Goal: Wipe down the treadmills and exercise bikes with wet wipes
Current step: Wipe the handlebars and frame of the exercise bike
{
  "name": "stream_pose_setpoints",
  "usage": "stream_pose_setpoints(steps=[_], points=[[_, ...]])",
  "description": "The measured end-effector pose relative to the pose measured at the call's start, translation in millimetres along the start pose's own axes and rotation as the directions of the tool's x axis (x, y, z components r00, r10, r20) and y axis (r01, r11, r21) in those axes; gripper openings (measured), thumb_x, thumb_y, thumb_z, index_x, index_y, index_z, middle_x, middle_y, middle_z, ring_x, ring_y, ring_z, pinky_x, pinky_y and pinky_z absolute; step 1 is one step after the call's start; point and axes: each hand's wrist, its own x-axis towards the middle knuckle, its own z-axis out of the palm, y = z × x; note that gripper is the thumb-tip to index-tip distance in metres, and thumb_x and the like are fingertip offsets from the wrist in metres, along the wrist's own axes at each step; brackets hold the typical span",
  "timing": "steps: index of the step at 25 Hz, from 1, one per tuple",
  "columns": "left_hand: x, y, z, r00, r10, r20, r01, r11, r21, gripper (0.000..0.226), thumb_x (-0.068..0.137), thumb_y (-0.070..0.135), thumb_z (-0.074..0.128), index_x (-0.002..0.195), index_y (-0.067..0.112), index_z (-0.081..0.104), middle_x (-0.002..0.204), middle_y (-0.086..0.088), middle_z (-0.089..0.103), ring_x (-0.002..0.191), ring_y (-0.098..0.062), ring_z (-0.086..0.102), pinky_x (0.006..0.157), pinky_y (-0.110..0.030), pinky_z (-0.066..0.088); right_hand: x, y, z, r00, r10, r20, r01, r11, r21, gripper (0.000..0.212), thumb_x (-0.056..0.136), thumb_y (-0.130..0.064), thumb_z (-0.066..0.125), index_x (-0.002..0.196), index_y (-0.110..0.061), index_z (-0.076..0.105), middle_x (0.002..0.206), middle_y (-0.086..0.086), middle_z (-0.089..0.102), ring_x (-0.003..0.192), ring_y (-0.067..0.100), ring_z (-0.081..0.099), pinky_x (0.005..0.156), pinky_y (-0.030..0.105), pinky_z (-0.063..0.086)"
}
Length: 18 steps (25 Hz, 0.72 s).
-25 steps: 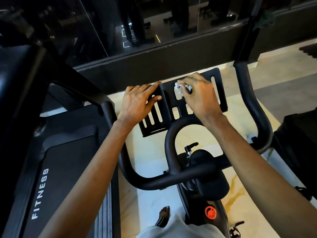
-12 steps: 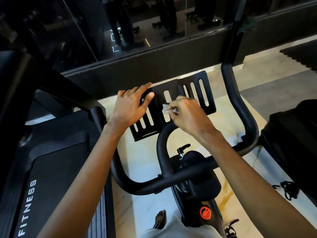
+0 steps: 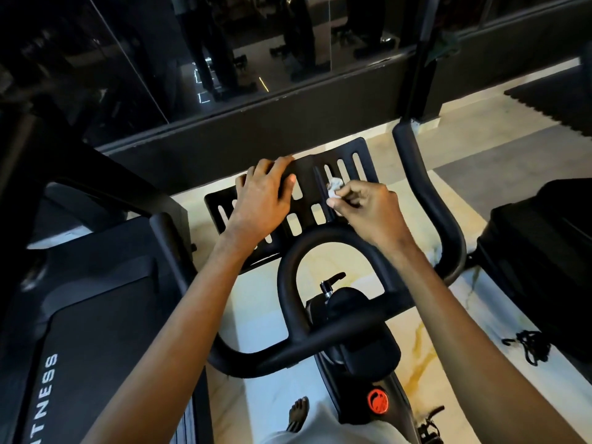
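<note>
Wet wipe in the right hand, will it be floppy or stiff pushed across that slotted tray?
Probably floppy: the wet wipe is crumpled into a small wad. Likely very light, since the right hand pinches it with fingertips alone. It may snag in the open slots of the slotted tray.

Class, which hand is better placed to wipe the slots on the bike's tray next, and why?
The right hand: it pinches the wet wipe right beside the slots of the tray. The left hand rests flat on the tray's left part, holding no wipe.
</note>
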Motion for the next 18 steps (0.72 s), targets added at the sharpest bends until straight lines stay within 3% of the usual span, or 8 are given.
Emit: stream_pose_setpoints(steps=[3,6,9,12,16,18], points=[[-0.5,2.8,4.5,1.0,-0.016,-0.008,0.016,0.999,0.029,0.044,0.107,0.04,0.038,0.149,0.027,0.04,0.136,-0.009,0.048,0.128,-0.028,0.045,0.112,-0.051,0.029,13.1,5.5,-10.9,0.993,0.065,0.094,-0.075,0.991,0.109,0.014,0.083,-0.021,0.082,0.096,-0.017,0.078,0.089,-0.009,0.076,0.082,0.0,0.069,0.08,0.02,0.055],[2.9,6.4,5.0,0.999,-0.034,-0.012,0.035,0.998,0.06,0.046,0.106,0.046,0.037,0.148,0.027,0.042,0.138,-0.008,0.05,0.13,-0.03,0.043,0.111,-0.052,0.031,29.2,-1.7,2.7,0.999,-0.042,-0.025,0.045,0.99,0.137,0.022,0.087,-0.015,0.076,0.107,-0.023,0.078,0.101,-0.013,0.076,0.093,-0.003,0.068,0.089,0.018,0.053],[5.9,14.2,8.7,0.999,-0.014,-0.033,0.018,0.994,0.107,0.045,0.106,0.045,0.039,0.146,0.025,0.045,0.138,-0.006,0.053,0.128,-0.029,0.043,0.107,-0.047,0.035,32.2,2.2,13.2,0.99,-0.138,-0.024,0.139,0.987,0.082,0.026,0.09,-0.007,0.07,0.113,-0.018,0.077,0.115,-0.009,0.074,0.109,0.0,0.065,0.099,0.018,0.049],[5.8,15.4,12.7,0.997,-0.029,-0.078,0.039,0.99,0.132,0.044,0.106,0.045,0.04,0.145,0.025,0.048,0.135,-0.006,0.056,0.121,-0.031,0.047,0.101,-0.046,0.038,23.5,12.2,-0.8,0.989,-0.128,0.074,0.121,0.989,0.088,0.019,0.09,-0.014,0.074,0.107,-0.019,0.079,0.106,-0.011,0.076,0.097,-0.003,0.068,0.09,0.017,0.054],[3.2,20.8,16.8,0.992,-0.06,-0.111,0.077,0.985,0.156,0.043,0.106,0.046,0.039,0.143,0.026,0.049,0.132,-0.006,0.057,0.118,-0.03,0.049,0.1,-0.047,0.039,13.7,28.4,-25.6,0.948,0.008,0.319,-0.051,0.99,0.128,0.018,0.085,-0.013,0.08,0.101,-0.019,0.08,0.094,-0.016,0.074,0.086,-0.013,0.066,0.082,0.006,0.05],[6.2,20.5,16.3,0.992,-0.056,-0.111,0.071,0.988,0.136,0.042,0.106,0.046,0.041,0.143,0.028,0.05,0.132,-0.002,0.058,0.12,-0.029,0.049,0.101,-0.048,0.039,23.0,26.7,-23.0,0.977,0.002,0.213,-0.044,0.98,0.195,0.016,0.086,-0.014,0.079,0.101,-0.02,0.08,0.095,-0.014,0.076,0.087,-0.009,0.068,0.087,0.012,0.053]])
